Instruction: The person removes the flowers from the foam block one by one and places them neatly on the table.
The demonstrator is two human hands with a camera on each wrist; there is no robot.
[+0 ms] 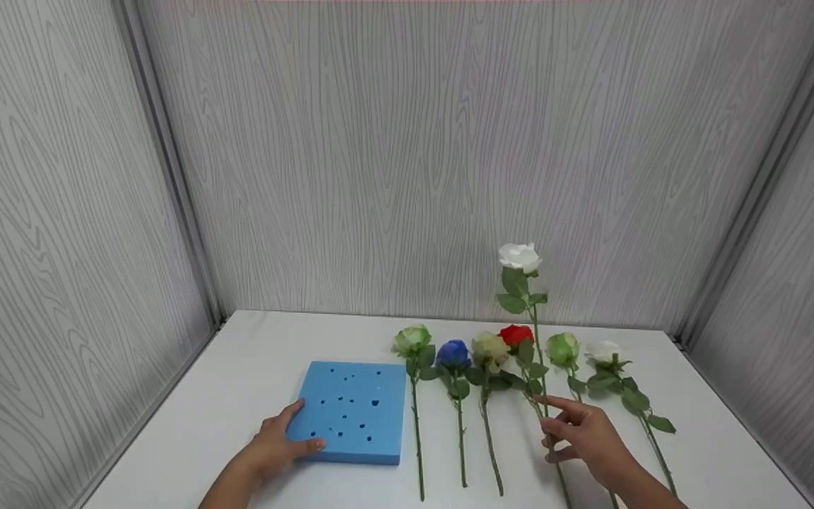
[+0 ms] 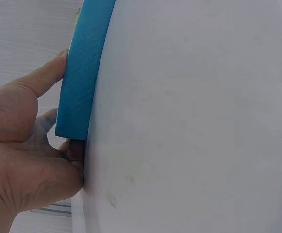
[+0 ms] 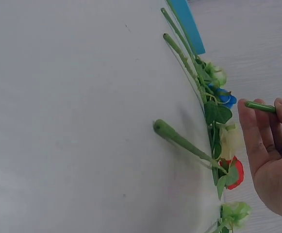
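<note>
My right hand pinches the green stem of a white rose, which stands nearly upright over the other flowers. In the right wrist view, the cut stem end pokes out between thumb and fingers. At the near left corner of a blue foam block with several holes in its top, my left hand grips with the thumb over the top edge and fingers along the left side. The left wrist view shows the block's side and this thumb against its upper edge.
Right of the block, several roses lie in a row on the white table: green, blue, cream, red, another green and another white. Grey wood-grain panels stand behind and at both sides.
</note>
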